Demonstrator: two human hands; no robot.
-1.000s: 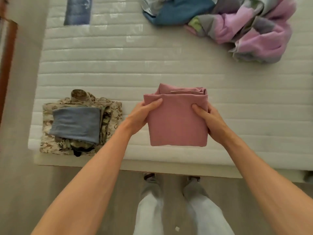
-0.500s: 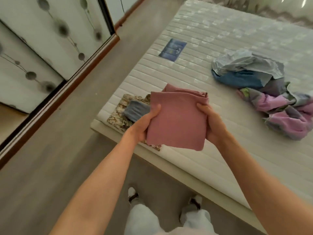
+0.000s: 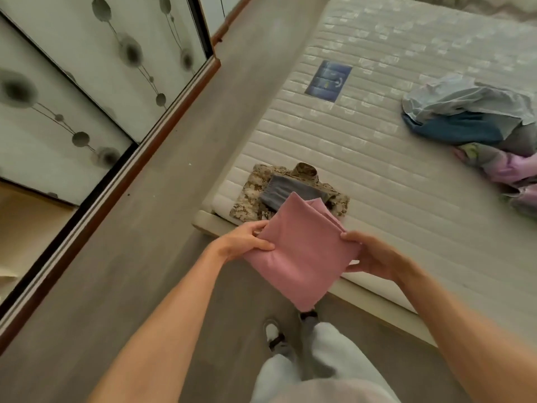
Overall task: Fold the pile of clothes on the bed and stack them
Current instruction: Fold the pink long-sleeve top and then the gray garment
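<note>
Pink folded garment (image 3: pixel 302 257), smooth flat rectangle w/ layered top edge, fingers of left hand (image 3: pixel 244 242) & right hand (image 3: pixel 370 257) pinching its sides

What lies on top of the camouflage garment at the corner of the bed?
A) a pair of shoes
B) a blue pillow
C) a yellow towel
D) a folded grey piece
D: a folded grey piece rests on the camouflage garment at the mattress corner, while both hands hold the folded pink garment just in front of it.
</note>
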